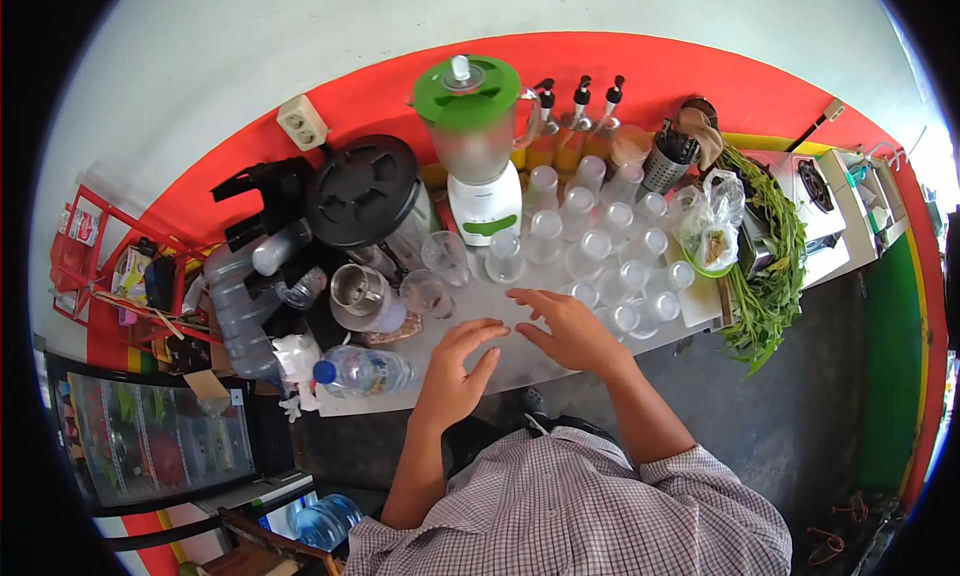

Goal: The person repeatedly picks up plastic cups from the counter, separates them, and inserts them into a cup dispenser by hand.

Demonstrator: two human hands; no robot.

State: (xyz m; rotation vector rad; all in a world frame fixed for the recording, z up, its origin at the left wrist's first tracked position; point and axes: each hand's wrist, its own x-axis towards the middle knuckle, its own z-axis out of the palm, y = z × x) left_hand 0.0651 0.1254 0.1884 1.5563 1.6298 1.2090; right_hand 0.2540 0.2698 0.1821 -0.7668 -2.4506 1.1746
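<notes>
My left hand (459, 369) hovers over the front of the white table (400, 376), thumb apart from the fingers, holding nothing. Close to its right is my right hand (568, 326), also open, with its fingers stretched toward the left. Just beyond the hands stand clear plastic cups, one upside-down cup (505, 259) among them. Several more cups (596, 244) stand in rows to the right of my right hand. Behind them rises a white blender (485, 208) with a green lid. A clear cup (427, 294) is near my left hand.
At left are a water bottle (365, 372) with a blue cap, a blender base (365, 301) with a metal cup, and a large black-lidded container (362, 191). Pump bottles (575, 126) line the wall. Leafy greens (785, 246) and a plastic bag (712, 216) lie at right.
</notes>
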